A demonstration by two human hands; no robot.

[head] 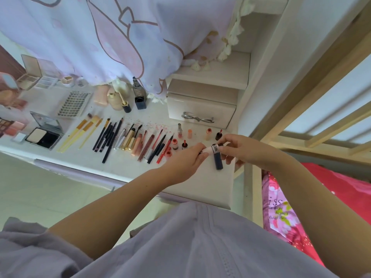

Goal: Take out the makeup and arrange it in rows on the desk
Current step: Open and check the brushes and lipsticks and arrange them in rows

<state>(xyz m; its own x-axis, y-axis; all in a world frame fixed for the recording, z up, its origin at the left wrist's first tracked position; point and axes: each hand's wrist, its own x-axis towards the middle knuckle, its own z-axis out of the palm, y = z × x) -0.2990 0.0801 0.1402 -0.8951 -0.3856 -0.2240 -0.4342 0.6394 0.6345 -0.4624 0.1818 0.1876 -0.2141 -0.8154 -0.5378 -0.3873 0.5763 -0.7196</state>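
White worktop (pixel 200 183) under lilac curtain (pixel 100 37); left hand (pixel 185 160), right hand (pixel 241 149) pinch tube (pixel 213 148); brushes (pixel 84 131) left of hands.

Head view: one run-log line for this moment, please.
left hand: pinches pale tube | right hand: holds same tube | dark tube: on desk | rows: laid out

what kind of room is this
Probably a bedroom or dorm with a vanity desk: a white desk with a small drawer, a wooden bed frame with red floral bedding beside it, and a pastel cartoon curtain hanging behind.
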